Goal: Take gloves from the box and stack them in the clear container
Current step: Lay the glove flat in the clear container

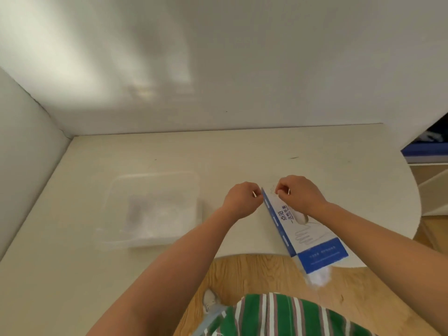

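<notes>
The blue and white glove box (312,236) lies on the white table (218,151), its near end over the table's edge with crumpled clear plastic (318,277) sticking out. My left hand (242,200) and my right hand (300,194) are at the box's far end, both with curled fingers. Between them I see a faint, thin clear glove (271,187) that each hand seems to pinch. The clear container (155,177) sits to the left of my left hand, with a flat pile of clear gloves (150,214) inside.
White walls close the table at the back and left. The table's right side curves away, with a blue object (424,149) beyond it. Wooden floor (254,275) lies below the near edge.
</notes>
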Motion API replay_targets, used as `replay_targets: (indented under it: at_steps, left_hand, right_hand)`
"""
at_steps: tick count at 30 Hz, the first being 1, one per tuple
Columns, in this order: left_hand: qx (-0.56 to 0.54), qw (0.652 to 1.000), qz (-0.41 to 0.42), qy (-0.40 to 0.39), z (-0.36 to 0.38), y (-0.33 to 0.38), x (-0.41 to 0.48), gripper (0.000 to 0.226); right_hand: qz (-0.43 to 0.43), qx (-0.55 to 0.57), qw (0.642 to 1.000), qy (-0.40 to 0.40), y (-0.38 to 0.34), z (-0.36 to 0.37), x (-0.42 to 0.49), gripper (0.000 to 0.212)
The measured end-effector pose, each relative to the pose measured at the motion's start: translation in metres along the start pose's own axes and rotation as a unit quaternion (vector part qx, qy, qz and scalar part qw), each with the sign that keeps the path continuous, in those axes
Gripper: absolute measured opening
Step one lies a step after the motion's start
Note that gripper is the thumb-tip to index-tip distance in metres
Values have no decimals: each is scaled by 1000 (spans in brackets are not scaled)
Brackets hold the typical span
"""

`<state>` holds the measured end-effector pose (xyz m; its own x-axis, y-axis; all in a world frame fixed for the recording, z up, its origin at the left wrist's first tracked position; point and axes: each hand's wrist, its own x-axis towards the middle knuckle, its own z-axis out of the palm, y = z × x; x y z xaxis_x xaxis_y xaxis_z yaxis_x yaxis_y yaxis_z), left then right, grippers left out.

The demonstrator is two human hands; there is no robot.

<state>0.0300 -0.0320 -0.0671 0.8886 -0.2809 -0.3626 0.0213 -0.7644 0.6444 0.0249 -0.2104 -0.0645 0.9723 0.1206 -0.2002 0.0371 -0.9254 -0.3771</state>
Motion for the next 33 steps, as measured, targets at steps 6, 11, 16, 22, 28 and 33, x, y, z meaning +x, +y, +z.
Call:
replay_targets:
  at_steps: [6,11,16,22,28,33]
  left_hand:
    - [0,999,-18,-48,48,27,16,8]
    - [43,996,-42,-63,69,34,20,26]
    - [121,990,-57,-45,74,35,22,32]
    - [161,984,-63,-31,80,41,23,35]
    - [159,984,-62,-42,79,40,21,35]
    - [14,996,-66,-56,65,39,18,4]
  right_hand:
    - [41,-80,990,-106,48,12,-12,38]
    - [8,-104,989,-104,54,27,-18,40]
    - [50,-70,995,-59,50,32,-12,16]
    - [27,163,986,4,62,21,-11,9]
    - [29,423,901,88,45,-20,-5,4]
    - [11,471,877,92,35,-43,-7,11]
